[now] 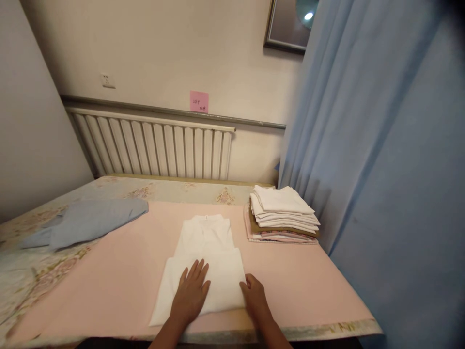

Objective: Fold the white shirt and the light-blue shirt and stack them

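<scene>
A white shirt (221,276), partly folded with its lower part turned up over the body, lies on the pink cloth (119,281) at the near middle. Its collar end points toward the wall. Flat on the folded part rests my left hand (191,291), fingers stretched out. At the shirt's right edge my right hand (254,295) has its fingers curled, thumb and fingertips pinching the fabric's side.
To the right stands a stack of folded clothes (285,213), mostly white. A light blue garment (98,220) lies on the left over the flowered sheet (69,266). A blue curtain (363,145) hangs at right; a radiator (156,145) is behind.
</scene>
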Available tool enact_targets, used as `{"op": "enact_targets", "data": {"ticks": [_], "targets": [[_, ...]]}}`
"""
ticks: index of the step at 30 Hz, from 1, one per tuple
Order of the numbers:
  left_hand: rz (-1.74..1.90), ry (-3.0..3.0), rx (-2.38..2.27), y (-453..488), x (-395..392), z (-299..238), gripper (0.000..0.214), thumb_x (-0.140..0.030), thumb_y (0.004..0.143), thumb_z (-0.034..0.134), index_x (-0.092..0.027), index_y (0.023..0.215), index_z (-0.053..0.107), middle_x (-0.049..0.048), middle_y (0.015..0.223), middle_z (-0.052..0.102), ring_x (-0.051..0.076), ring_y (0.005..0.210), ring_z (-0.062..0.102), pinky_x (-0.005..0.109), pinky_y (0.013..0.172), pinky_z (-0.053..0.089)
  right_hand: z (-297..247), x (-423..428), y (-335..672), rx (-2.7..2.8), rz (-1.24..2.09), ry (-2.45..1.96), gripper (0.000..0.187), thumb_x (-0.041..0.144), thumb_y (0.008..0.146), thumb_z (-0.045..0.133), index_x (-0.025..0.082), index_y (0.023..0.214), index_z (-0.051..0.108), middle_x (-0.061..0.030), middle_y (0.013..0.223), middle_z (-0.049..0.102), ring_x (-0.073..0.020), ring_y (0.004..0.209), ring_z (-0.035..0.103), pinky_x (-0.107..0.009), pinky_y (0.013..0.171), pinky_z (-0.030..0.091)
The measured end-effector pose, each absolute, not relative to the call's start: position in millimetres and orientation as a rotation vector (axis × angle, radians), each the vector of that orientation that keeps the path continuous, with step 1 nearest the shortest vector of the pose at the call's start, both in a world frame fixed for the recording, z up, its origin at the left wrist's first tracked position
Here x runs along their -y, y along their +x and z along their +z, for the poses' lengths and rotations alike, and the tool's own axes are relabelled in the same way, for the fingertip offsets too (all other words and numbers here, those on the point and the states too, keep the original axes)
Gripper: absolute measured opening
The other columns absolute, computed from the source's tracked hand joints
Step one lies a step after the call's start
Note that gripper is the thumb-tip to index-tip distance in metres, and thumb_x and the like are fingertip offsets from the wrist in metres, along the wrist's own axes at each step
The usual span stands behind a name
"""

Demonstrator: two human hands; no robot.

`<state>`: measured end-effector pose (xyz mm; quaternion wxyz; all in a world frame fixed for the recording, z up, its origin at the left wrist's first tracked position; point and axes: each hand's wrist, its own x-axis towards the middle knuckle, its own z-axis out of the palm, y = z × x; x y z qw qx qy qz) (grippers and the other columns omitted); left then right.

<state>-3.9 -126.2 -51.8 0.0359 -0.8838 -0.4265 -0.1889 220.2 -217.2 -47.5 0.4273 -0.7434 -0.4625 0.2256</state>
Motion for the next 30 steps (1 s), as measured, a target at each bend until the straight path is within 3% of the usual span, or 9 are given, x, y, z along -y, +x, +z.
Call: {"op": "enact_targets", "data": {"ticks": [30], "targets": [[-0.515,-2.705,1.319,-3.9,126.1,-50.9,0.050,-0.041,0.095,0.029,-0.026,0.142,0.037,0.0007,0.150,0.036,0.023,0.140,0.028,0.048,0.112,0.025,-45.3,220.3,219.2,1.165,0.566,-1.823,0.013,0.027,0.075,0.041,0.022,0.063,0.041,0.0042,0.059,0.044,-0.0132,0.058,0.043,-0.023,0.054,0.030]]}}
